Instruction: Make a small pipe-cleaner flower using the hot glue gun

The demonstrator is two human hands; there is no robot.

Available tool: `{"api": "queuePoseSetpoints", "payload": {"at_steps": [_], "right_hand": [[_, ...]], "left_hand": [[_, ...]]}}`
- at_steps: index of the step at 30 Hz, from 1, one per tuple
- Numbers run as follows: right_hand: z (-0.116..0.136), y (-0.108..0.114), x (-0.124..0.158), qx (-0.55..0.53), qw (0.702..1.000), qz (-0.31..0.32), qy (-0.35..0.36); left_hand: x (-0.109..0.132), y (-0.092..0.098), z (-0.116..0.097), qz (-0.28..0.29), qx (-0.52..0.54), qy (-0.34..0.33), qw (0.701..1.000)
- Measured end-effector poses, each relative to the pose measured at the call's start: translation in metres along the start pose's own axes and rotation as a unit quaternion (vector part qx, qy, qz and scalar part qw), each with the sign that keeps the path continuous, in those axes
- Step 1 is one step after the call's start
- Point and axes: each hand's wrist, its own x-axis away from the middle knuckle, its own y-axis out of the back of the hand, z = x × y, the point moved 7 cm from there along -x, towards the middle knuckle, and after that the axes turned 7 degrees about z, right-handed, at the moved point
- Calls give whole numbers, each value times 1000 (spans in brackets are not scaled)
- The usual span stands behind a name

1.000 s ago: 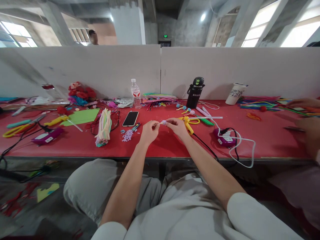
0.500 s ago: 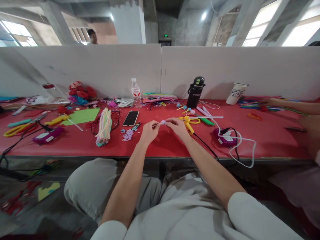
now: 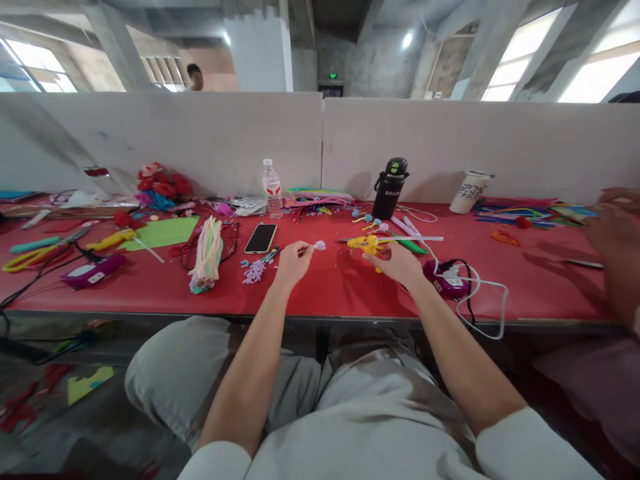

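Observation:
My left hand point(image 3: 294, 263) is closed in a pinch on a thin stem, with a small pale-purple pompom-like flower point(image 3: 320, 245) at its tip, just above the red table. To the right, my right hand point(image 3: 400, 263) has its fingers closed about the handle of a yellow hot glue gun point(image 3: 363, 243), which lies on the table. A translucent glue stick point(image 3: 417, 238) sticks out of its rear toward the right. My hand partly covers the gun and the yellow-handled scissors beside it. Small purple pieces point(image 3: 255, 271) lie in a pile left of my left hand.
A phone point(image 3: 261, 238), a bundle of pale pipe cleaners point(image 3: 207, 257) and a water bottle point(image 3: 273, 190) stand or lie to the left. A black flask point(image 3: 391, 190), a purple power strip point(image 3: 447, 280) with cables and a white cup point(image 3: 469, 192) are right. Another person's arm point(image 3: 613, 247) reaches in.
My right hand has let go of the purple flower and moved right onto the glue gun. My left hand keeps the flower. The other person's hand has drawn back to the right.

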Motion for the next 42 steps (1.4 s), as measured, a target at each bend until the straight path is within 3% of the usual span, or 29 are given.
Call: {"api": "queuePoseSetpoints", "payload": {"at_steps": [3, 6, 10, 13, 21, 42], "right_hand": [[3, -20, -22, 3, 999, 35, -11], [17, -40, -31, -119, 990, 72, 32], [37, -55, -19, -386, 905, 158, 84], [45, -57, -8, -447, 870, 195, 79], [59, -54, 1, -373, 896, 217, 108], [50, -62, -2, -315, 917, 226, 94]], "left_hand": [[-1, -2, -2, 6, -10, -9, 1000], [-1, -2, -1, 2, -21, -12, 1000], [-1, 0, 3, -8, -31, -8, 999], [-1, 0, 7, -7, -37, 3, 999], [-2, -2, 5, -1, -39, 3, 999], [-2, -5, 2, 11, -37, -1, 999]]}}
